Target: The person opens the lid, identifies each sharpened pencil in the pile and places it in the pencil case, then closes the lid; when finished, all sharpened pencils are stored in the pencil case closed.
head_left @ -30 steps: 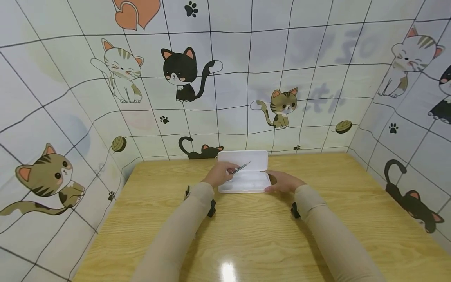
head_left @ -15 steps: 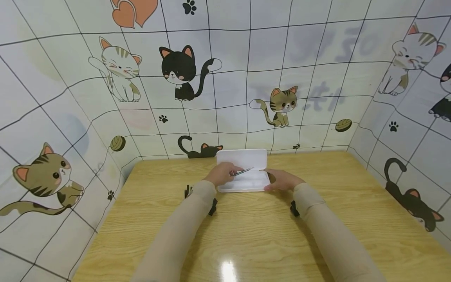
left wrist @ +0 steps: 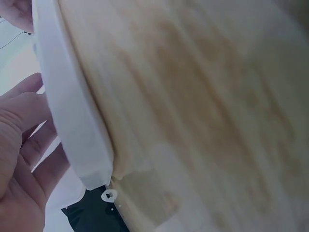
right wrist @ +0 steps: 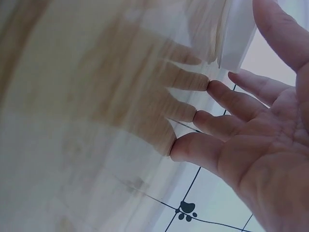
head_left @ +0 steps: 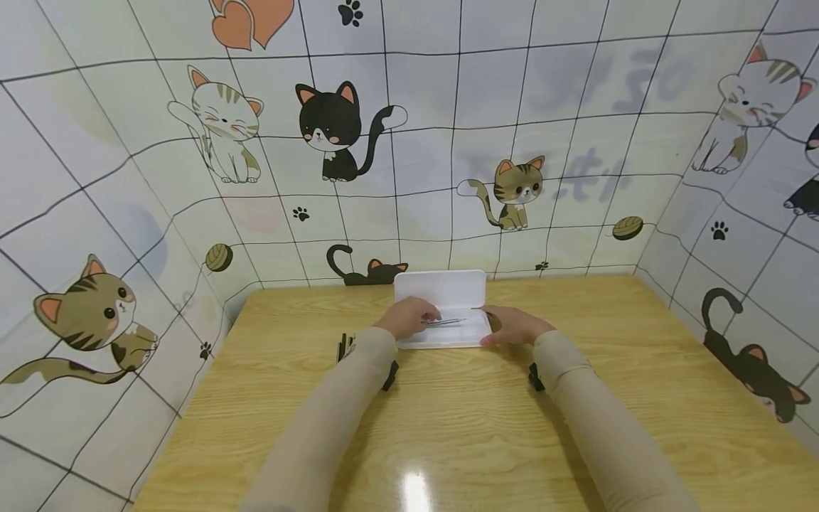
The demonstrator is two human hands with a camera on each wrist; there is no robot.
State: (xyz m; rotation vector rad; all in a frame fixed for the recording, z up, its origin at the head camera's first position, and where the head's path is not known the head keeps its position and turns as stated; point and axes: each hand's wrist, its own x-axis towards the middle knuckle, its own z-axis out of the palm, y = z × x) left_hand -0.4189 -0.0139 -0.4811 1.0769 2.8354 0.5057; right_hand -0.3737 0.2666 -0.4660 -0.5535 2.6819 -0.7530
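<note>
A white hinged plastic case (head_left: 473,331) lies on the table with its lid (head_left: 441,288) raised at the back. My left hand (head_left: 407,318) reaches into its left half and pinches one end of a slim silvery pointed tool (head_left: 448,322). The tool lies low over the case floor, its tip to the right; its exact kind is too small to make out. In the left wrist view, the left fingers (left wrist: 41,145) are behind the case's white side wall (left wrist: 77,106). My right hand (head_left: 517,327) holds the case's right end between thumb and fingers, several fingertips (right wrist: 186,147) on the table.
Several thin dark sticks or pens (head_left: 345,344) stick out from behind the left forearm. The wooden table (head_left: 461,427) meets a wall cloth (head_left: 422,171) with printed cats just behind the case. Black wrist straps (head_left: 536,377) sit under both sleeves.
My left hand has moved slightly right and lowered the silvery tool from a tilted position near the lid to nearly flat in the case. The right hand has stayed at the case's right end.
</note>
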